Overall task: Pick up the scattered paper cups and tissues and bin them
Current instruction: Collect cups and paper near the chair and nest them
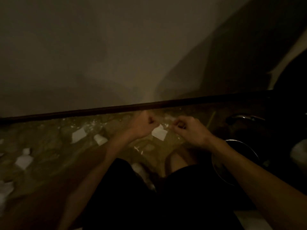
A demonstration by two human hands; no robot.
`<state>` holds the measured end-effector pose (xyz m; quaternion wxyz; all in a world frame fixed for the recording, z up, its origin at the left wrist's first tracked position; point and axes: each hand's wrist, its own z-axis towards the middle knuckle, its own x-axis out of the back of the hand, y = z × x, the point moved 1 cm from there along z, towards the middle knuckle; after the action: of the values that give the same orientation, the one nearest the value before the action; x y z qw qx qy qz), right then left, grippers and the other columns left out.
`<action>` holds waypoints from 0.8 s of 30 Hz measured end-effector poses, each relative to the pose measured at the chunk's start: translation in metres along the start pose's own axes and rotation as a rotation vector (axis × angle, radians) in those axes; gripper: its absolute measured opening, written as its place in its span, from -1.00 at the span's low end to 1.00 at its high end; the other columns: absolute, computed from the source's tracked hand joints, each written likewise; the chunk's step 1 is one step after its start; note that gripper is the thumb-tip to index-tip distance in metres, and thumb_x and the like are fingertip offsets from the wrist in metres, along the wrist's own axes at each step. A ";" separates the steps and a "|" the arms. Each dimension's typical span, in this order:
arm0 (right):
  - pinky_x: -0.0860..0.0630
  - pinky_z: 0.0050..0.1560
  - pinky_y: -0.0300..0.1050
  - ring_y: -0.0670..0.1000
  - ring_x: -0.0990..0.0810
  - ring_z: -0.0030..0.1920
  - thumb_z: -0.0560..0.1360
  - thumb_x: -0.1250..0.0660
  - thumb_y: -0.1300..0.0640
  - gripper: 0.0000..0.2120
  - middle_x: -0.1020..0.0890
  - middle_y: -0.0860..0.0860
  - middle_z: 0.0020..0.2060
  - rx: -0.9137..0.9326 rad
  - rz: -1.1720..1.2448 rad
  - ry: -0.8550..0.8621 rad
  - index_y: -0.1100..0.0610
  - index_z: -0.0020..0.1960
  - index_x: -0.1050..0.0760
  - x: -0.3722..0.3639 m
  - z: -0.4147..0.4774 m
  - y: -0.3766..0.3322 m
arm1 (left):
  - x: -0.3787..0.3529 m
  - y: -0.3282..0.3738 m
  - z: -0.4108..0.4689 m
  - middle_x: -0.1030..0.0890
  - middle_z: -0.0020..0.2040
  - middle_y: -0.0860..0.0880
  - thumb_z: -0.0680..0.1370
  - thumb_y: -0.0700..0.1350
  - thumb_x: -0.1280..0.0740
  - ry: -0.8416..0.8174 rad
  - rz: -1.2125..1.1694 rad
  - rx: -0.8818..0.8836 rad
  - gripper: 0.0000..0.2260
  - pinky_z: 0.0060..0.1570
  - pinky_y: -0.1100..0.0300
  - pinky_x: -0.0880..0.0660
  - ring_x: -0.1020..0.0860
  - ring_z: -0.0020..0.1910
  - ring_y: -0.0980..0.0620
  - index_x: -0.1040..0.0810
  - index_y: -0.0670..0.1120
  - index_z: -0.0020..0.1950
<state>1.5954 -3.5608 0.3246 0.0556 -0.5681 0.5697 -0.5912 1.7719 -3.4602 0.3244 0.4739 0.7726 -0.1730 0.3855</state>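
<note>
The scene is dim and blurred. A white tissue (159,133) shows between my two hands, low over the mottled floor near the wall. My left hand (142,125) is curled into a fist, and the tissue's top corner meets its fingers as if pinched there. My right hand (189,128) is just right of the tissue with its fingers curled inward; whether it holds anything is unclear. More white tissues lie scattered on the floor to the left (78,134) (100,139) (24,161). A dark round bin with a metal rim (241,143) stands under my right forearm.
A dark baseboard (116,109) runs along the pale wall just beyond my hands. My knees in dark shorts (166,196) fill the lower middle. A dark object with a shiny curved metal edge (245,117) sits at the right. More white scraps (5,188) lie at the far left.
</note>
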 end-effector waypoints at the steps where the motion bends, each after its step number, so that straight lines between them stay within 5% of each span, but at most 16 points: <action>1: -0.46 -0.25 -0.25 -0.17 -0.56 -0.14 0.50 -0.37 -0.15 -0.75 -0.61 -0.08 -0.08 -0.022 -0.008 -0.040 0.00 0.03 -0.60 -0.013 0.012 -0.003 | -0.001 -0.024 0.002 -0.56 -0.30 0.11 0.55 -0.05 -0.41 -0.030 -0.043 0.055 -0.79 -0.32 0.26 -0.38 -0.51 -0.29 0.20 -0.55 0.03 -0.29; 4: -0.42 -0.26 -0.29 -0.13 -0.56 -0.12 0.53 -0.36 -0.07 -0.73 -0.63 -0.02 0.00 -0.112 -0.001 -0.113 0.08 0.11 -0.60 -0.050 0.050 0.011 | -0.025 -0.084 0.021 -0.57 -0.16 0.08 0.56 -0.10 -0.40 -0.099 -0.163 0.196 -0.79 -0.17 0.19 -0.48 -0.57 -0.09 0.06 -0.49 0.09 -0.25; 8: -0.43 -0.33 -0.23 -0.06 -0.55 -0.23 0.56 -0.34 -0.03 -0.83 -0.62 0.03 -0.04 -0.309 0.065 -0.141 0.06 0.05 -0.53 -0.089 0.106 0.055 | -0.067 -0.141 0.069 -0.51 -0.16 0.10 0.55 -0.07 -0.41 -0.146 -0.241 0.292 -0.87 -0.22 0.17 -0.48 -0.51 -0.17 0.11 -0.48 0.06 -0.11; 14: -0.53 0.17 0.07 0.13 -0.57 0.10 0.59 -0.26 -0.10 -0.59 -0.58 0.12 0.10 -0.511 0.090 -0.167 0.11 0.34 -0.45 -0.154 0.210 0.124 | -0.132 -0.201 0.171 -0.63 0.01 -0.07 0.58 -0.14 -0.36 -0.252 -0.227 0.283 -0.85 -0.06 0.17 -0.52 -0.57 -0.02 0.00 -0.63 -0.18 0.08; 17: -0.44 0.20 -0.02 0.13 -0.52 0.21 0.60 -0.23 -0.08 -0.55 -0.52 0.12 0.25 -0.550 0.034 -0.204 0.11 0.42 -0.38 -0.196 0.252 0.162 | -0.165 -0.229 0.209 -0.63 0.03 -0.13 0.62 -0.16 -0.31 -0.340 -0.170 0.242 -0.83 -0.19 0.30 -0.44 -0.59 0.01 -0.02 -0.62 -0.22 0.10; 21: -0.35 0.29 -0.05 0.16 -0.35 0.41 0.62 -0.22 -0.02 -0.55 -0.35 0.14 0.45 -0.465 -0.171 -0.289 0.11 0.47 -0.31 -0.236 0.300 0.212 | -0.214 -0.270 0.249 -0.55 0.27 -0.12 0.62 -0.16 -0.31 -0.422 -0.061 0.303 -0.77 0.10 0.17 -0.42 -0.52 0.27 -0.07 -0.56 -0.14 0.27; 24: -0.10 0.46 -0.09 0.13 -0.10 0.54 0.64 -0.18 0.09 -0.58 -0.24 0.17 0.52 -0.316 -0.362 -0.409 0.14 0.48 -0.32 -0.254 0.332 0.248 | -0.252 -0.298 0.275 -0.30 0.53 -0.11 0.61 -0.18 -0.31 -0.514 0.069 0.163 -0.61 0.41 0.09 -0.25 -0.26 0.51 -0.09 -0.43 -0.10 0.45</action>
<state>1.7843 -3.6678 -0.1107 -0.0259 -0.7690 0.5213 -0.3691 1.9169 -3.5767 -0.1151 0.3370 0.8744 -0.2823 0.2052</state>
